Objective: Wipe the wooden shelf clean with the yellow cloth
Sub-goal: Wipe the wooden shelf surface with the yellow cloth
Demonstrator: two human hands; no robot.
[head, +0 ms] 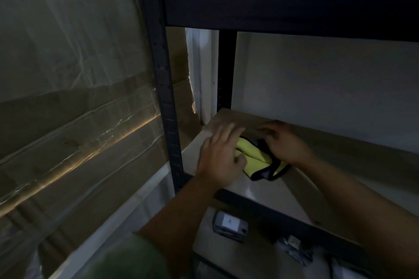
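Observation:
A yellow cloth [256, 159] with a dark border lies bunched on the wooden shelf [353, 152], near its left end. My left hand [221, 156] rests on the cloth's left side, fingers stretched out flat and thumb against the fabric. My right hand [283, 141] covers the cloth's right side with fingers curled down onto it. The middle of the cloth shows between both hands; its edges under them are hidden. The scene is dim.
A dark metal upright [164, 88] stands just left of the shelf, a dark crossbeam [283, 0] above it. Plastic-wrapped cardboard [74, 97] fills the left. A small grey device [230, 225] and crumpled wrapping [294, 249] lie on the lower level. A white wall backs the shelf.

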